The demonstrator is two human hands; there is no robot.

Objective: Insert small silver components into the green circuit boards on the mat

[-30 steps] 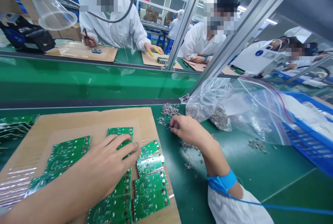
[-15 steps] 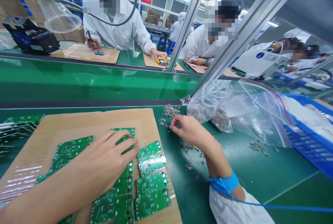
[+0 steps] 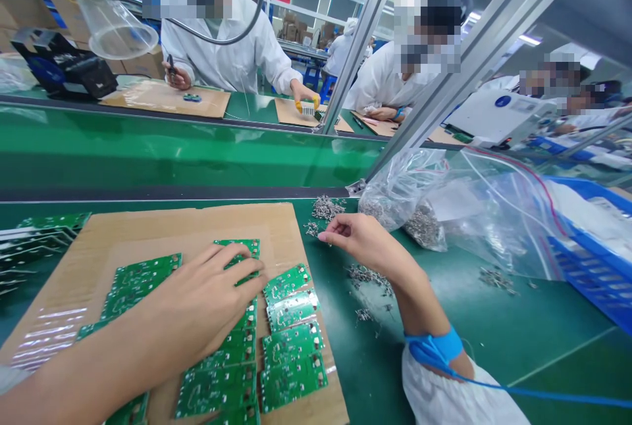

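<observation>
My left hand (image 3: 222, 293) lies over the green circuit boards (image 3: 217, 389), its fingers spread and partly covering the middle column. More circuit boards (image 3: 293, 366) stand in a column to its right, all on a sheet of brown cardboard (image 3: 162, 224). Thumb and forefinger of my right hand (image 3: 363, 241) are pinched together beside a small heap of metal components (image 3: 312, 228). Whatever sits between those fingertips is too small to make out. A larger heap of metal components (image 3: 328, 207) lies just behind, and another scattered heap (image 3: 368, 277) is below the right wrist.
Clear plastic bags (image 3: 427, 224) of metal parts rest at the back right, beside a blue basket (image 3: 592, 260). A stack of boards (image 3: 44, 247) stands at the left. A metal post (image 3: 444, 76) rises behind. Co-workers in white sit across the green barrier (image 3: 197, 158).
The thumb and forefinger of my right hand have stretched out a little at the small heap. My left hand stays over the boards. The whole view has shifted slightly.
</observation>
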